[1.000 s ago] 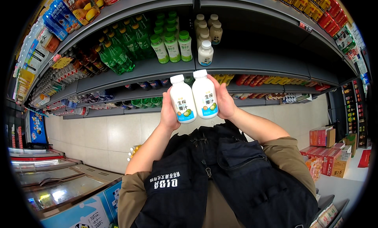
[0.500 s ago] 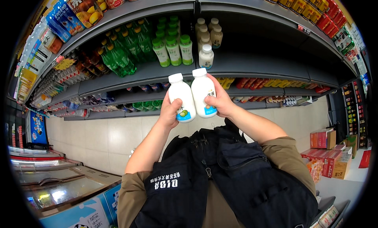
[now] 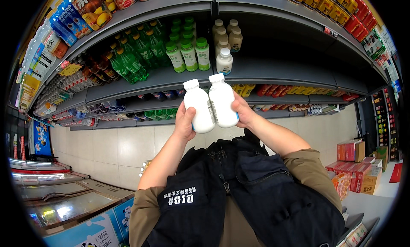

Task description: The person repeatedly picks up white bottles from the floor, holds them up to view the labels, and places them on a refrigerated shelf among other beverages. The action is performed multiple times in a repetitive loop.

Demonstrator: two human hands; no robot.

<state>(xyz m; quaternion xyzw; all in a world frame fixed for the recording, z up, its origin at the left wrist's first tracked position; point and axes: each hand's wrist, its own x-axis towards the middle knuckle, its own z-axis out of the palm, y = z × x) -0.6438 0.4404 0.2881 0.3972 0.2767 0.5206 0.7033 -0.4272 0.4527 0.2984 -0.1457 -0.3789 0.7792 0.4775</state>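
Two white drink bottles with white caps are held side by side in front of the shelf. My left hand is closed round the left bottle, its thumb across the side. Round the outer side of the right bottle wraps my right hand. Plain white faces and small dark print along their inner edges face me; a bit of blue label shows at the outer sides. Beyond them, a similar white-capped bottle stands at the shelf edge, with several beige bottles behind it.
Left of these stand green-capped bottles and green soda bottles. The grey shelf runs across, with lower rows of drinks under it. Stacked cartons are at the right, and a glass-topped freezer is at lower left.
Both bottles have been turned in my hands, so the picture labels that faced me now point outward and mostly white sides show. The hands stay in nearly the same place.
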